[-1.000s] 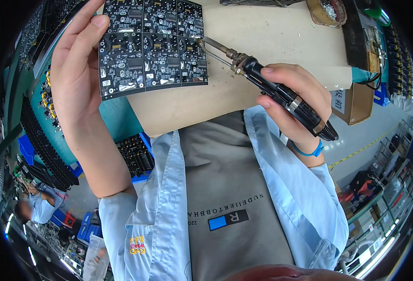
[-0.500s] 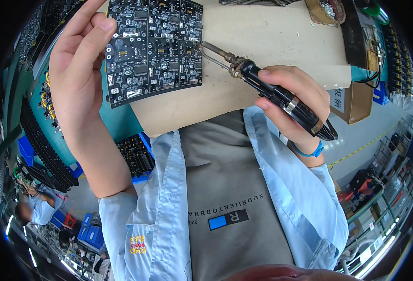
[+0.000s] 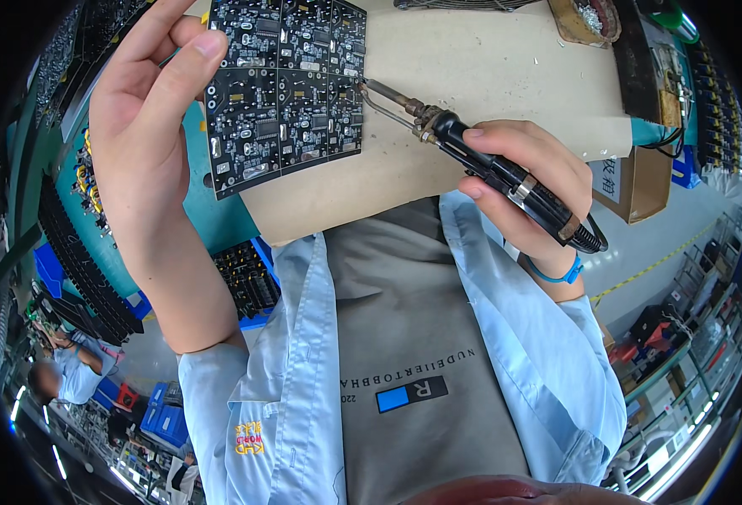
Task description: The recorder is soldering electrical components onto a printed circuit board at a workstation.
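Note:
My left hand (image 3: 156, 101) grips a black circuit board panel (image 3: 280, 118) by its left edge, thumb on the face and the other fingers partly hidden behind. The panel is divided into several like boards and is held tilted above the work surface. My right hand (image 3: 535, 172) is wrapped round the black handle of a soldering iron (image 3: 480, 156), which has a thin metal tube beside its barrel. The iron's tip is at the panel's right edge; whether it touches is too small to tell. A blue wristband (image 3: 558, 273) circles my right wrist.
Beige sheeting (image 3: 472, 76) covers the teal bench (image 3: 219, 215). A small container of metal bits (image 3: 588, 21) stands at the far right, near a cardboard box (image 3: 640, 185). Parts with yellow pieces (image 3: 85, 181) lie at the left. A person (image 3: 72, 374) is in the left background.
My left hand has turned the panel, bringing its left edge to the right and slightly down. The iron and my right hand have hardly moved.

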`<state>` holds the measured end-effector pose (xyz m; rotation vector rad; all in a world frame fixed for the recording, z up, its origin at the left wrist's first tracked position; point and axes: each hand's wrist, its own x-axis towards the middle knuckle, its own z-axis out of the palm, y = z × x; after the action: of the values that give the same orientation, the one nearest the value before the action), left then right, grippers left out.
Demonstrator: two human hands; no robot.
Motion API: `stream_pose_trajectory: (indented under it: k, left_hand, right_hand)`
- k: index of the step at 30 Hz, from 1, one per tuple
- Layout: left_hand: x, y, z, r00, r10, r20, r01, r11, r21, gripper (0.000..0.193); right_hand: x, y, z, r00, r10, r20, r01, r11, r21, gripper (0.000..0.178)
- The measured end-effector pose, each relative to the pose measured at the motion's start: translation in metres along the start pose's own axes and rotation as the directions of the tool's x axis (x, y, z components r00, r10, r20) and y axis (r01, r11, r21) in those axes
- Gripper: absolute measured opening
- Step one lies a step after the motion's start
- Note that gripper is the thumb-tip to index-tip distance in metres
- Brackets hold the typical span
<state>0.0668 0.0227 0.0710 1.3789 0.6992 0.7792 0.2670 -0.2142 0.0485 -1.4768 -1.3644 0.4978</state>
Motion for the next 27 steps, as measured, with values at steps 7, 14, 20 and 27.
stream_pose_trajectory:
  k: [7, 14, 20, 27]
  left_hand:
    - [0.000, 0.000, -0.001, 1.000, 0.004, -0.003, -0.004, 1.000, 0.003, 0.058]
    - [0.001, -0.003, -0.005, 1.000, 0.002, 0.003, -0.002, 1.000, -0.007, 0.060]
    - [0.004, -0.006, -0.020, 0.997, -0.004, 0.076, 0.002, 1.000, 0.027, 0.052]
    - [-0.004, -0.011, -0.035, 0.998, -0.058, 0.003, 0.057, 0.982, 0.179, 0.051]
  right_hand:
    - [-0.001, 0.001, -0.001, 1.000, -0.004, 0.003, 0.004, 1.000, -0.009, 0.043]
    - [-0.003, 0.003, -0.001, 1.000, -0.006, -0.001, 0.006, 1.000, 0.003, 0.043]
    - [-0.006, -0.001, -0.004, 1.000, 0.013, -0.009, -0.013, 0.999, -0.029, 0.043]
    - [-0.022, -0.001, -0.018, 0.997, -0.009, -0.078, 0.004, 0.998, -0.059, 0.042]
